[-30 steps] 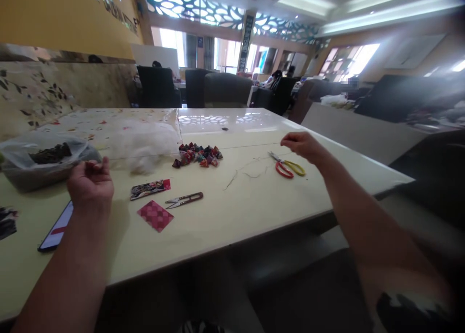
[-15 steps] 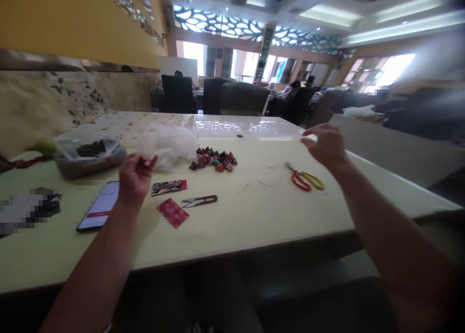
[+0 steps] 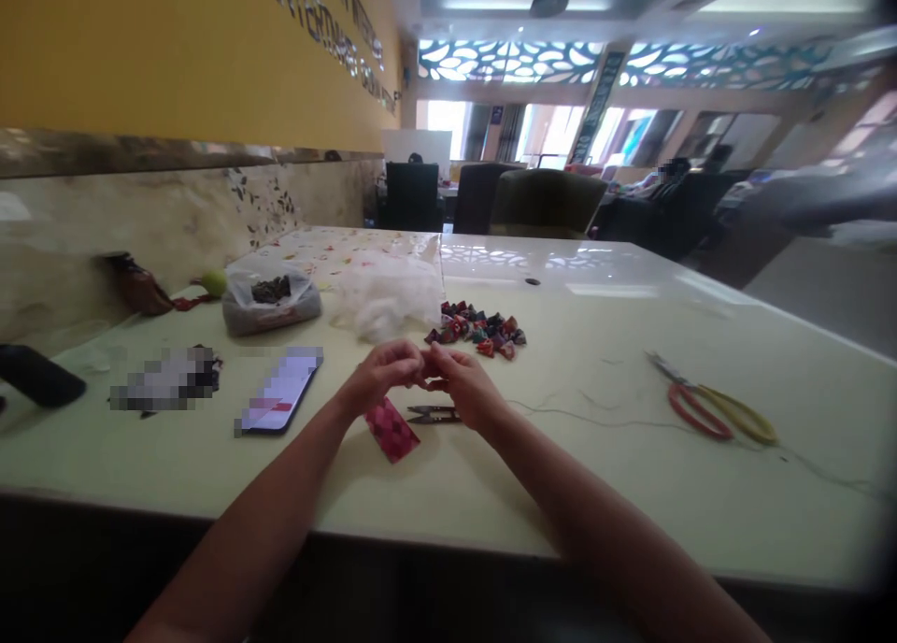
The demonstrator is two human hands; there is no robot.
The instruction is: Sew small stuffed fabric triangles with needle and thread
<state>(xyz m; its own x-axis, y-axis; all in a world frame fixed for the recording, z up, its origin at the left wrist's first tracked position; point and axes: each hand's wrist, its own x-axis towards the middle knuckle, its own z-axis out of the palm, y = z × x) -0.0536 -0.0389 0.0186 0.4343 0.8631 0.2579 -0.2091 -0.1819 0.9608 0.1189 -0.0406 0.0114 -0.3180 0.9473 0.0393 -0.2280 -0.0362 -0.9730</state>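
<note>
My left hand (image 3: 389, 370) and my right hand (image 3: 459, 381) meet above the table, fingertips pinched close together. Whatever they hold is too small or hidden to make out. Just below them lies a pink checked fabric piece (image 3: 393, 433). Thread snips (image 3: 427, 417) rest beside it, their handle end covered by my right hand. Behind the hands is a pile of small, colourful pointed fabric pieces (image 3: 483, 333). A thin thread (image 3: 581, 419) runs rightward across the tabletop, towards scissors (image 3: 701, 407) with one red and one yellow handle.
A cloudy white bag of fluffy material (image 3: 389, 297) lies behind my left hand. To the left are a phone (image 3: 284, 391), a plastic bag (image 3: 263, 323) with dark bits, and a black object (image 3: 42, 377). The table (image 3: 434, 503) has its near edge before me; chairs (image 3: 547, 204) stand beyond.
My right hand has come from the far right to meet my left hand in the middle. The view has shifted left. The dark patterned fabric piece is now hidden behind my hands.
</note>
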